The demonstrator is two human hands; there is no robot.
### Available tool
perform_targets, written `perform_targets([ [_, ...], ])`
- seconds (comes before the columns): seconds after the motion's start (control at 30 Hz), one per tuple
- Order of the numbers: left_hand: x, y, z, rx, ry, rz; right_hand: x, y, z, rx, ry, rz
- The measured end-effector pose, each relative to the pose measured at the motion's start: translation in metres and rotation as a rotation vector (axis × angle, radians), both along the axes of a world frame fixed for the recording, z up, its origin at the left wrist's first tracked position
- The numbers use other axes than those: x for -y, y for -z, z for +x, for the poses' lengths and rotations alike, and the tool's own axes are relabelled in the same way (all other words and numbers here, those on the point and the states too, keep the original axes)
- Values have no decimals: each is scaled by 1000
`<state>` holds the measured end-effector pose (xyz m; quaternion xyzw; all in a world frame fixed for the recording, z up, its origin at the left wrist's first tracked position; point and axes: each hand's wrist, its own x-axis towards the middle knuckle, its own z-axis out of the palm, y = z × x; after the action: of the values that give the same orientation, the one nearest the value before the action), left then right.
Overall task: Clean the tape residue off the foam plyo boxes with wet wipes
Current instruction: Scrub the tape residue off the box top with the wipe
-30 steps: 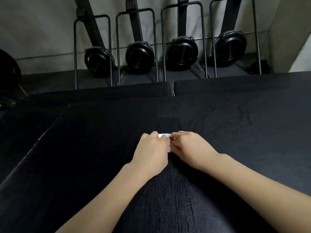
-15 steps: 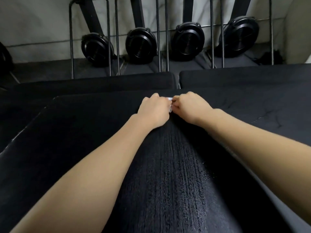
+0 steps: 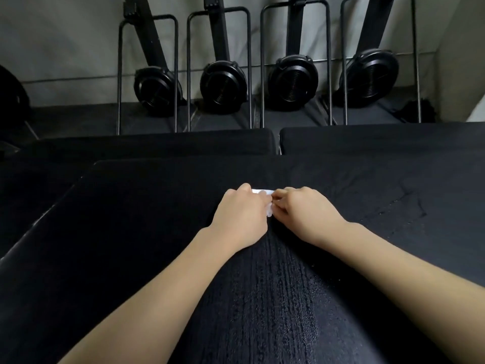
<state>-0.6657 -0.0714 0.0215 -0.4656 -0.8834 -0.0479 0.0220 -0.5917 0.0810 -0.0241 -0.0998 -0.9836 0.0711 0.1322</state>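
Observation:
A large black foam plyo box (image 3: pixel 126 232) fills the lower part of the head view. My left hand (image 3: pixel 241 216) and my right hand (image 3: pixel 307 214) lie side by side on its top, both with curled fingers holding a small white wet wipe (image 3: pixel 262 192) pressed to the surface. Only a strip of the wipe shows between and ahead of the fingers. A damp streaked band (image 3: pixel 275 298) runs from the hands back toward me. Faint pale residue lines (image 3: pixel 404 203) mark the box top to the right.
Two more black foam boxes, a left one (image 3: pixel 157 143) and a right one (image 3: pixel 380 139), stand behind this one, with a narrow gap between them. Beyond them several upright rowing machines (image 3: pixel 223 85) with black round flywheels lean at a grey wall.
Both hands, holding the wipe, slid from the box's far edge back toward me, near where they were a second ago. The camera tilted with them.

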Motion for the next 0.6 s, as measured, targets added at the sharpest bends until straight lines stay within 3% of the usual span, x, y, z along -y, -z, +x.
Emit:
perform_targets([
  [0.37, -64, -2, -90, -38, -49, 0, -59, -9, -106, 52, 35, -58],
  [0.6, -95, -2, -117, 39, -65, -23, -80, -12, -126, 57, 77, -84],
])
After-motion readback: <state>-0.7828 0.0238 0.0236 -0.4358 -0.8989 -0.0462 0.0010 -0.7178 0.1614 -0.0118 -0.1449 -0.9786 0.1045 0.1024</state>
